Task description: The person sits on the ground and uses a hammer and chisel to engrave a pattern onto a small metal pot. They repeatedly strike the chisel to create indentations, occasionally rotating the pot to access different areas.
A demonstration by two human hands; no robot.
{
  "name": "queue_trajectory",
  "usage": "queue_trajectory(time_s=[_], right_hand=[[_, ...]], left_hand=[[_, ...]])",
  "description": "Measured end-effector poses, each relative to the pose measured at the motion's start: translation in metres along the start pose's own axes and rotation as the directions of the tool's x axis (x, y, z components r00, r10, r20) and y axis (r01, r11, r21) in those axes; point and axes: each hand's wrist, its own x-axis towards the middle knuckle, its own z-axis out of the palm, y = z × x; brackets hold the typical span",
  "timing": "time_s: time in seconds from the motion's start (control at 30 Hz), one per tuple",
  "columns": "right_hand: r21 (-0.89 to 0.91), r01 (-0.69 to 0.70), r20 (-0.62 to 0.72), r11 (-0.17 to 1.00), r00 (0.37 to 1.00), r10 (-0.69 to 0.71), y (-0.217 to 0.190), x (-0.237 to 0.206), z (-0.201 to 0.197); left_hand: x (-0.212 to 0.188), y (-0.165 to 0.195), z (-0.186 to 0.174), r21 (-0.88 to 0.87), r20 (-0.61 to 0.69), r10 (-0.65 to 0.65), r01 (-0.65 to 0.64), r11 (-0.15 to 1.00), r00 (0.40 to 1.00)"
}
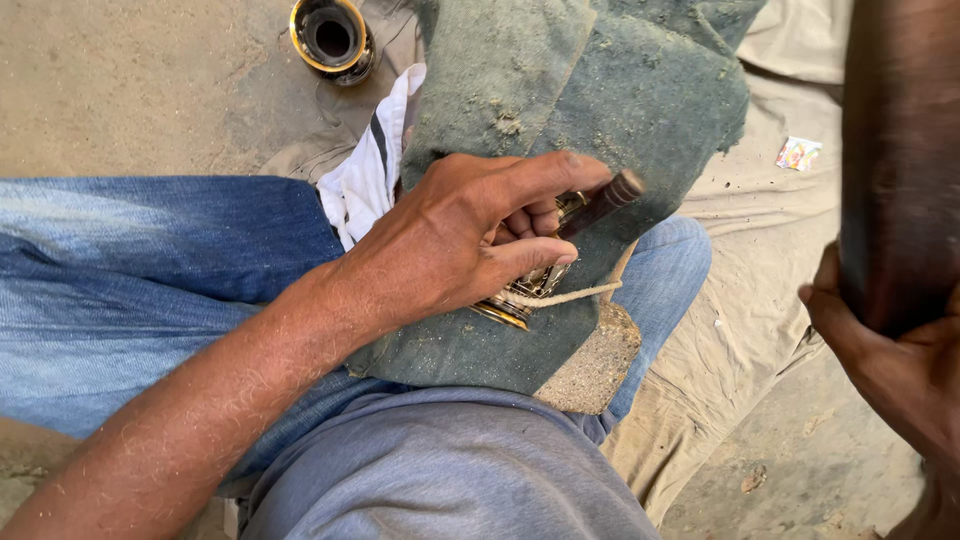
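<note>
One brass ornate piece [530, 290] w/ a pale cord [570, 295] round it lies on one dusty green cloth [600, 90] over the lap, one dark-handled tool [600, 205] set vs. it; one more brass ring-shaped piece [332, 38] sits on the ground, top left. Left hand [470, 240] reaches in from lower left, palm down, fingers curled tight round brass piece & tool handle. Right hand [890, 360] at right edge wraps one blurred dark bar [900, 150]; grip closed from what shows.

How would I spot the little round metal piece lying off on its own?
Start at the dusty green cloth draped over the person's knee and look past its upper left edge to the ground. There lies a small round metal cup, gold-rimmed with a dark hollow centre, apart from both hands.
</note>
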Motion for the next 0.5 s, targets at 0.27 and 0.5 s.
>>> queue_trajectory(time_s=[0.27,0.5], right_hand=[[0.025,0.014,0.015,1.000,1.000,-0.014,-0.078,0.008,-0.021],[0.701,-0.235,-0.037,0.673,0.931,0.364,-0.053,-0.026,0.047]], left_hand=[[0.003,0.004,-0.007,0.042,0.027,0.067,-0.068,0.997,0.997],[-0.012,0.042,-0.023,-0.317,-0.126,-0.135,0.089,0.944,0.983]])
